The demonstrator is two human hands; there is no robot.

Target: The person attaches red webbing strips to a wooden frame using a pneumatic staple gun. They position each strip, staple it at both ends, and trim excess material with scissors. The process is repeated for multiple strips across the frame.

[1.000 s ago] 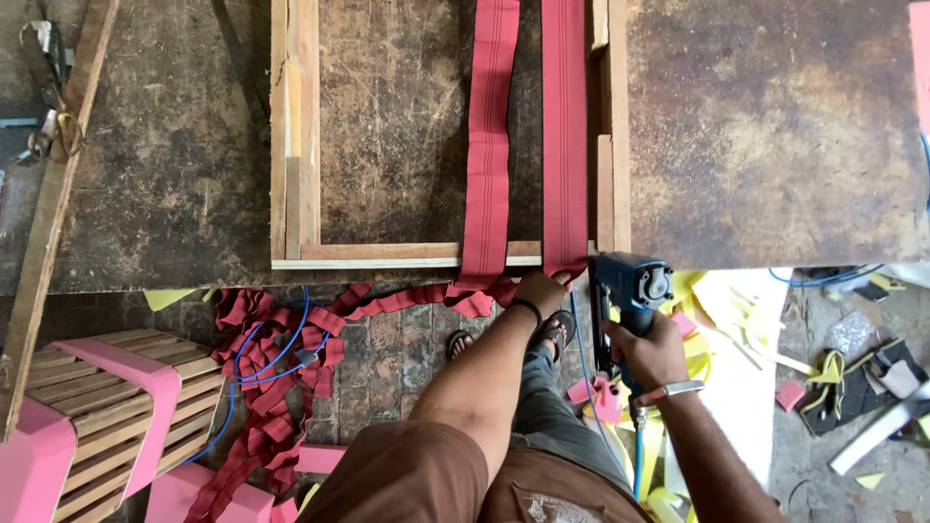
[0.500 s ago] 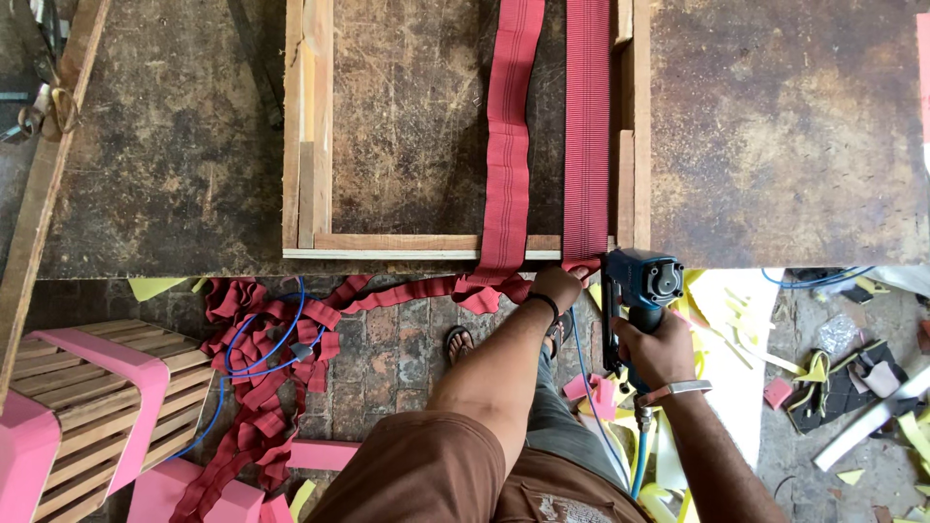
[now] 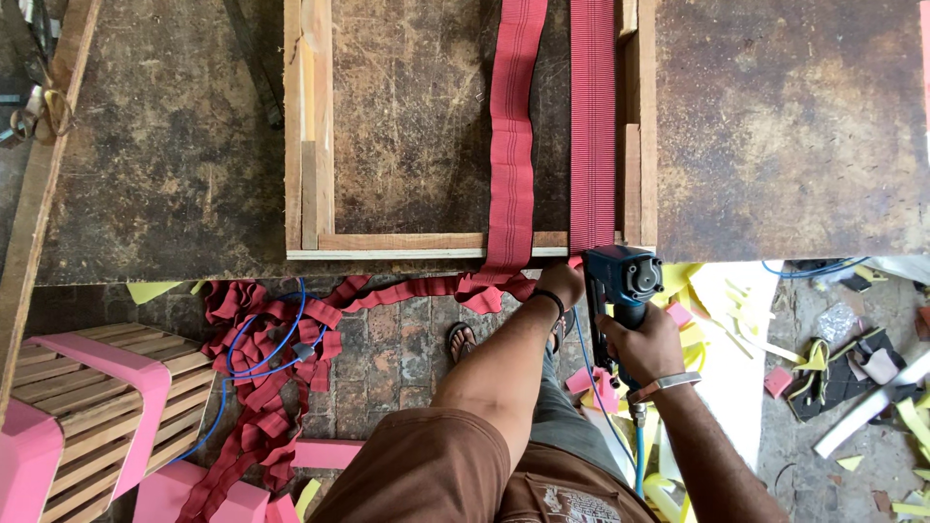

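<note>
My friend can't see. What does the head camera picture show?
A person's right hand holds a blue staple gun against a wooden frame on a worn table, while the left hand presses red webbing at the frame's edge.

Both arms reach forward: left hand (image 3: 565, 283) gripping with curled fingers, right hand (image 3: 639, 344) clenched in a fist-like grasp.

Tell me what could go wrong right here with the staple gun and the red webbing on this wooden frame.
The left hand pinches the red webbing at the wooden frame edge, very close to the staple gun in the right hand; a shot could catch a finger. Loose webbing and blue hose pile on the floor beside the sandalled foot, so tripping or snagging seems possible.
</note>
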